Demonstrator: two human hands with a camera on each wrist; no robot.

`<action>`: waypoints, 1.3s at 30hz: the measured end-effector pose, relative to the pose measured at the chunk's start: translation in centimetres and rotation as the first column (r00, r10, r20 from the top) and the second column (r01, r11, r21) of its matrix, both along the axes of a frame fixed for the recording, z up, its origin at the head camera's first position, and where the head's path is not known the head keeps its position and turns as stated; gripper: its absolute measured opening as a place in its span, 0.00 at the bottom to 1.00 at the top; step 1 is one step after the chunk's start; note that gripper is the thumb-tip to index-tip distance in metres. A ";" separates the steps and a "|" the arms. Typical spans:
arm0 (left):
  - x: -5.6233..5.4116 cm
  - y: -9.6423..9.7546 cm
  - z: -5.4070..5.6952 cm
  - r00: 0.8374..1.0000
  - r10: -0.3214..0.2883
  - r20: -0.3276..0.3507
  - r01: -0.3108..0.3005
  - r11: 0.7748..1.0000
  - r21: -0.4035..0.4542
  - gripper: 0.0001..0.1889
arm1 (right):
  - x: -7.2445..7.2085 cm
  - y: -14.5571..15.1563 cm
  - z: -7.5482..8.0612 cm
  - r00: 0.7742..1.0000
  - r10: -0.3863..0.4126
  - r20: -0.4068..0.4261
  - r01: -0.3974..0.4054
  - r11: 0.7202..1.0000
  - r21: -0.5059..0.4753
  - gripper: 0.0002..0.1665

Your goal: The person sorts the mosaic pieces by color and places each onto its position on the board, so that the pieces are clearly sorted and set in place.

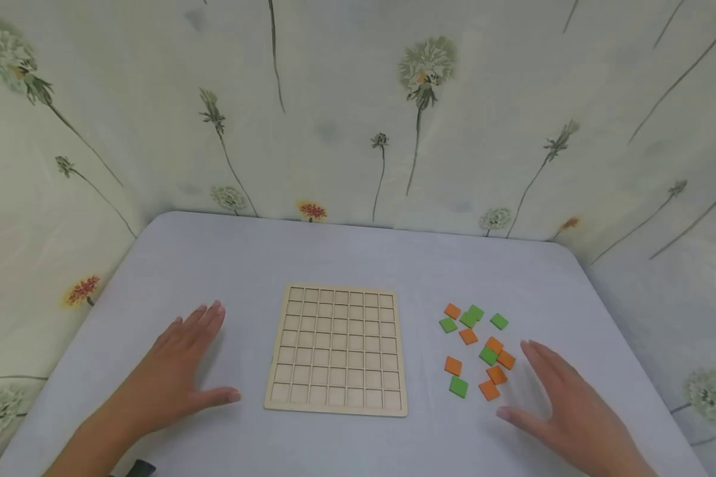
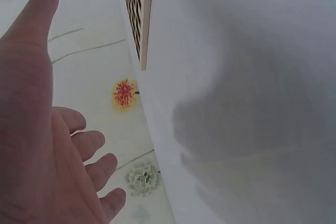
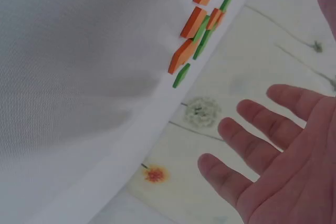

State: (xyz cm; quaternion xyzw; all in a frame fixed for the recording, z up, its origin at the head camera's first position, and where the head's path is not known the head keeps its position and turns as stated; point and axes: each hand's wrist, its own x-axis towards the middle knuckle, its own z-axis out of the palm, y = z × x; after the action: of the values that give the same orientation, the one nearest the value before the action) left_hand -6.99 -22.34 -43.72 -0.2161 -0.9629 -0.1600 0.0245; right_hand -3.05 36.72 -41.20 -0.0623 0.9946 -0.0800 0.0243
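Note:
A pale wooden grid board with rows of square cells lies mid-table, its cells bare. Right of it several small square tiles are scattered, orange ones such as this orange tile and green ones such as this green tile; a few overlap. My left hand hovers left of the board, fingers straight and thumb pointing toward it, holding nothing. Just right of the tiles, my right hand is held with fingers extended and nothing in it. In the right wrist view, the palm appears beside the tiles.
The white table has rounded far corners. Behind and beside it hangs pale cloth printed with dandelions and other flowers. A small dark object shows at the bottom edge near the left wrist.

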 end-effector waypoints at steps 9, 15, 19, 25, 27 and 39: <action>-0.5 2.2 -0.4 0.996 -0.028 0.083 0.028 1.000 0.003 0.69 | -0.2 -1.2 0.1 0.995 -0.048 0.083 0.048 0.999 0.009 0.66; -0.9 3.8 -0.6 0.993 -0.082 0.086 0.081 0.996 0.023 0.69 | -0.6 -1.7 -0.5 0.996 -0.019 0.091 0.017 1.000 0.023 0.53; -1.0 4.4 -0.7 0.991 -0.110 0.075 0.108 0.994 0.031 0.69 | -0.9 -2.1 -0.8 0.995 0.000 0.095 -0.001 1.000 0.013 0.47; -1.5 5.1 -1.6 0.988 -0.138 0.071 0.138 0.990 0.012 0.72 | -0.9 -2.3 -1.1 0.997 0.061 0.037 -0.062 0.998 0.022 0.30; -1.6 5.2 -1.9 0.987 -0.147 0.069 0.147 0.989 0.005 0.73 | -1.0 -2.3 -1.2 0.997 0.075 0.032 -0.076 0.996 0.036 0.26; -1.9 5.8 -3.3 0.974 -0.169 0.151 0.172 0.985 -0.007 0.71 | -1.9 -3.0 -1.3 0.987 0.019 0.158 -0.029 0.998 0.059 0.19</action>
State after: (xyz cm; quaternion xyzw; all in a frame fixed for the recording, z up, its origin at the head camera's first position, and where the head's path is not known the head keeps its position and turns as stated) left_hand -8.87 -16.59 -47.02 -0.2857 -0.9414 -0.1676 -0.0642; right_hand -4.94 33.72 -42.55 -0.0671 0.9907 -0.0540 0.1057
